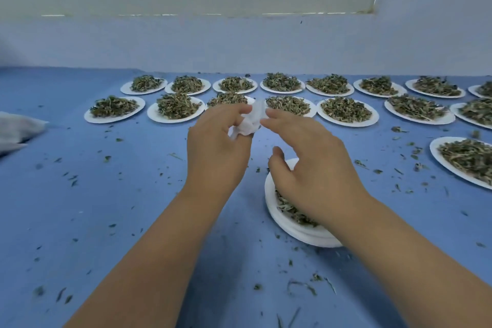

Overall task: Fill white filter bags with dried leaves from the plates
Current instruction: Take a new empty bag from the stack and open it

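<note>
My left hand (pixel 217 145) is raised over the blue table and grips a crumpled white filter bag (pixel 251 121) between thumb and fingers. My right hand (pixel 310 160) hovers beside it, fingers spread, fingertips touching the bag's right edge. Below my right hand sits a stack of white plates (pixel 282 217) with dried leaves (pixel 291 212) on top, partly hidden by my wrist. Whether the bag holds any leaves I cannot see.
Two rows of white plates heaped with dried leaves (pixel 175 109) run across the far side of the table, and another plate (pixel 464 158) lies at the right. A pale cloth bundle (pixel 18 129) lies at the left edge. Loose leaf bits are scattered on the blue surface (pixel 106 208).
</note>
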